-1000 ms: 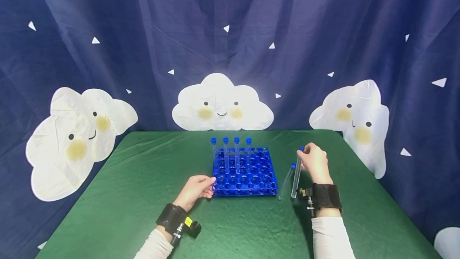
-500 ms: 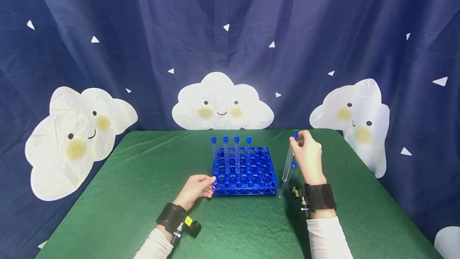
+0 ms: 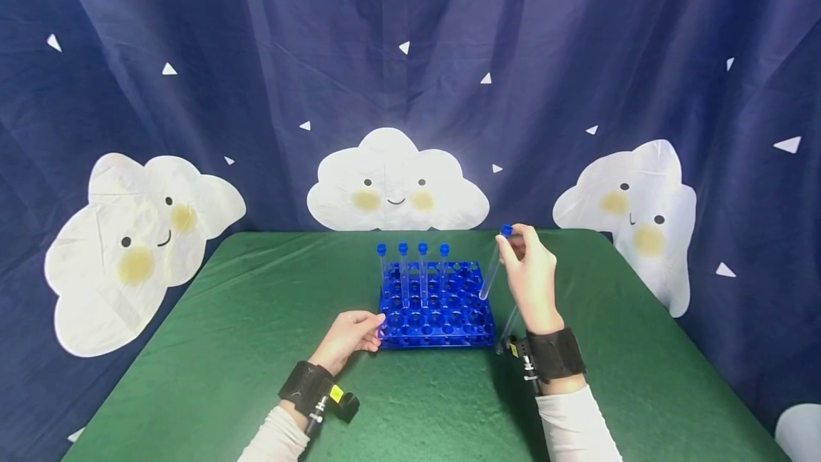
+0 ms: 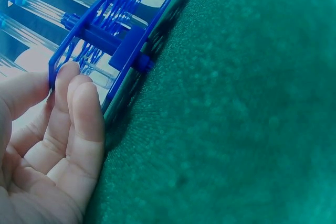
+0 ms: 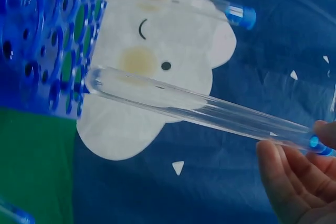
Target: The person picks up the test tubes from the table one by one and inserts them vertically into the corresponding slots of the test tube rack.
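A blue tube rack [image 3: 442, 319] stands mid-table with several clear, blue-capped tubes [image 3: 412, 266] upright in its back row. My right hand [image 3: 513, 244] pinches another clear tube [image 3: 492, 269] just under its blue cap and holds it tilted above the rack's right side. In the right wrist view this tube [image 5: 199, 106] points its round end at the rack [image 5: 42, 45]. My left hand [image 3: 375, 326] lies on the cloth. Its straight fingertips [image 4: 79, 103] rest against the rack's front-left corner [image 4: 60, 69]. One more tube [image 3: 509, 325] lies on the table right of the rack, partly hidden by my right wrist.
The table [image 3: 256, 348] is covered in green cloth with rounded far corners. A dark blue curtain with white cloud faces [image 3: 398, 184] hangs close behind it. Black straps with cameras sit on both wrists.
My right hand lifted one tube off the table and carried it up and left, over the rack's right side. The second tube stayed lying there. My left hand has not moved.
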### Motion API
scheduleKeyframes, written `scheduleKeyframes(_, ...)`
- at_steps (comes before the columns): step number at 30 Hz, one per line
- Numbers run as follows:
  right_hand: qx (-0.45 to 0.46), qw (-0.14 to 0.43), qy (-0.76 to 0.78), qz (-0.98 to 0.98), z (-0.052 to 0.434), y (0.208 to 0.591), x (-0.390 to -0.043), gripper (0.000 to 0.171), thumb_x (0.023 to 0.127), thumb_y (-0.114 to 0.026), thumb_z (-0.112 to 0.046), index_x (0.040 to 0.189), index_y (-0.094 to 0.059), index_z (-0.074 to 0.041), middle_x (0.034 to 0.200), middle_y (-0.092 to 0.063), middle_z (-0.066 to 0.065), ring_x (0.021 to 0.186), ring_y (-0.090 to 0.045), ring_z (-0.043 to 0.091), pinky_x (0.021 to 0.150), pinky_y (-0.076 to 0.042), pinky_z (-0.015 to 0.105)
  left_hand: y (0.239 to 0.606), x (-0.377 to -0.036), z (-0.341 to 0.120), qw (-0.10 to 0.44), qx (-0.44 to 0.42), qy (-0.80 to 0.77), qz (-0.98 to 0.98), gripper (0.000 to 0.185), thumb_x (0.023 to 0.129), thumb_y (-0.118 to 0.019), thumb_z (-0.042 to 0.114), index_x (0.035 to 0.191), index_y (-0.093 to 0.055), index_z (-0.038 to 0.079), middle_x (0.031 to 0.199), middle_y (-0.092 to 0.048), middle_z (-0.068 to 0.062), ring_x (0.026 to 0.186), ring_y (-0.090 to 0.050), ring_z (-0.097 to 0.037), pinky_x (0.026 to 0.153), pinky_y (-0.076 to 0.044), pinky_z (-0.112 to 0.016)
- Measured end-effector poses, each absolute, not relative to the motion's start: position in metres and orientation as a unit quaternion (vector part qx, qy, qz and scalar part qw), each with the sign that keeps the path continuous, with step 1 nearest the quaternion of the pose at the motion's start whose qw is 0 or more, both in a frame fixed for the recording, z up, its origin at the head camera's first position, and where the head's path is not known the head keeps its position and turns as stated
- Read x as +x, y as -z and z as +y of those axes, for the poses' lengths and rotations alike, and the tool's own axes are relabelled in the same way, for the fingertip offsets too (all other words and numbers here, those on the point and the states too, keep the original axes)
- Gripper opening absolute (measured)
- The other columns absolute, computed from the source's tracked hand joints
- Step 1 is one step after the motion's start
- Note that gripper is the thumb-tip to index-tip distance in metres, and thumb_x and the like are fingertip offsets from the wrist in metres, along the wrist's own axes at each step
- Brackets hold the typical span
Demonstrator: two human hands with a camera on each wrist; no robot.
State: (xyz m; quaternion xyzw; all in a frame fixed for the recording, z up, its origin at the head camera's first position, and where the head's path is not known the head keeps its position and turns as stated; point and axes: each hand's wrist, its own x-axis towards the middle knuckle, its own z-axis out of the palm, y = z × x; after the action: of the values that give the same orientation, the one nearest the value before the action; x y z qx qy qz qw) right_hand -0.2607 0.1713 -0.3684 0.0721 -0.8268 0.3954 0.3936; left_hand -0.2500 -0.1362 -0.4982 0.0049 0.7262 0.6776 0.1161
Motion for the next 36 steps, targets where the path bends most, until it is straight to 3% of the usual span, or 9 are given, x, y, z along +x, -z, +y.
scheduleKeyframes(6,0.092,0.385,-0.404,-0.825,0.16,0.374,-0.264,0.024,0.094,-0.066,-0.018,0.111,-0.059,-0.002,0.087,-0.072,0.014,0.073,-0.07,0.025,0.065,-0.055,0.037,0.498,-0.25,-0.136,0.114,0.003,-0.677,0.727,0.029,0.091,-0.068,0.024,0.094,-0.066,-0.004,0.068,-0.062,0.0,0.059,-0.061,-0.011,0.057,-0.057,-0.024)
scheduleKeyframes(10,0.099,0.375,-0.411,-0.825,0.155,0.381,-0.268,0.027,0.094,-0.065,-0.018,0.113,-0.058,-0.001,0.09,-0.072,0.015,0.079,-0.069,0.027,0.069,-0.056,0.046,0.498,-0.25,-0.136,0.114,0.003,-0.678,0.727,0.029,0.091,-0.068,0.024,0.095,-0.066,-0.005,0.068,-0.062,0.0,0.059,-0.061,-0.011,0.057,-0.057,-0.024)
scheduleKeyframes(18,0.095,0.361,-0.416,-0.83,0.148,0.391,-0.272,0.029,0.094,-0.065,-0.018,0.116,-0.058,-0.001,0.095,-0.07,0.017,0.087,-0.068,0.03,0.073,-0.056,0.047,0.497,-0.252,-0.137,0.116,0.009,-0.681,0.723,0.029,0.091,-0.068,0.024,0.094,-0.066,-0.005,0.068,-0.062,0.0,0.059,-0.061,-0.011,0.057,-0.057,-0.024)
scheduleKeyframes(36,0.112,0.266,-0.397,-0.871,0.144,0.402,-0.277,0.022,0.096,-0.063,-0.019,0.114,-0.06,-0.007,0.096,-0.072,0.016,0.092,-0.07,0.03,0.081,-0.058,0.047,0.498,-0.251,-0.137,0.117,0.009,-0.679,0.724,0.028,0.091,-0.067,0.023,0.092,-0.065,-0.004,0.068,-0.062,0.0,0.059,-0.061,-0.01,0.057,-0.057,-0.024)
